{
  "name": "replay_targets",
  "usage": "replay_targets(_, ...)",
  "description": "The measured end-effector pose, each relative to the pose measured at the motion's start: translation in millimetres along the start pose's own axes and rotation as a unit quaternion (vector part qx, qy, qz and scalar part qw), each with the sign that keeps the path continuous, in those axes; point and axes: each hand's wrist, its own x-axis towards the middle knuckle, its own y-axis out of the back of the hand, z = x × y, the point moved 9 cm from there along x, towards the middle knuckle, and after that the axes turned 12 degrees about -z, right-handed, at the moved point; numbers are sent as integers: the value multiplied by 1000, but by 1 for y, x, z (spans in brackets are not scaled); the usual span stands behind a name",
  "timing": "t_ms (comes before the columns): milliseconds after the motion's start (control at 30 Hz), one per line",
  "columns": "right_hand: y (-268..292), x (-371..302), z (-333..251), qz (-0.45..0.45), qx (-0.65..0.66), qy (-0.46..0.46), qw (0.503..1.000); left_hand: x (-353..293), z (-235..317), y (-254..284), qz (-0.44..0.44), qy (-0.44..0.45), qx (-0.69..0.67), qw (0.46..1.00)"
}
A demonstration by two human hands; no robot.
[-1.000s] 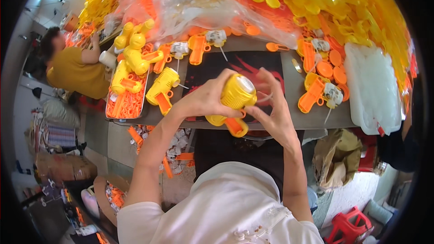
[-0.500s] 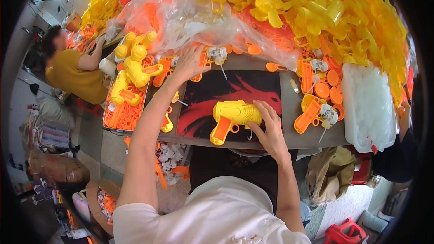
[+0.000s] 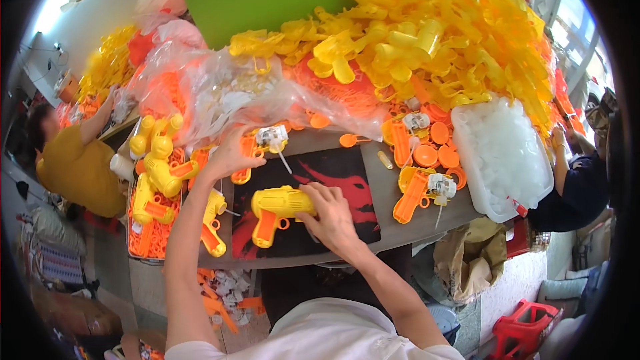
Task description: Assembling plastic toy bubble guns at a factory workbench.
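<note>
On the dark mat with a red design (image 3: 347,180) lies a yellow toy gun (image 3: 283,203) with an orange grip and trigger, muzzle end to the right. My right hand (image 3: 330,217) is curled round that right end. Farther left, my left hand (image 3: 227,157) has its thumb and fingers round a toy gun half (image 3: 247,150) with an orange grip. A white motor unit (image 3: 272,139) with a thin tube sits on this half; my fingertips are partly hidden. Beside my left forearm lies another yellow-and-orange gun half (image 3: 213,223).
Right of the mat are gun halves (image 3: 413,197), orange discs (image 3: 437,153) and a white tub (image 3: 497,207) of translucent pieces. A tray (image 3: 160,257) holds yellow guns and orange parts. Yellow shells (image 3: 440,40) and plastic bags (image 3: 220,93) fill the back. Co-workers (image 3: 83,173) flank the table.
The view has shifted, so the table appears farther left and lower. My right hand stays on the yellow toy gun, and my left hand remains at the gun half with the white motor unit.
</note>
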Motion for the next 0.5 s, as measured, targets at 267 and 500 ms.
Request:
replay_targets(267, -36, 74, -12, 76, 101, 49, 991, -50, 47, 30, 4, -14, -112, 994)
replay_targets(500, 34, 10, 7, -289, 64, -35, 954, -92, 90, -1, -12, -53, -122, 991)
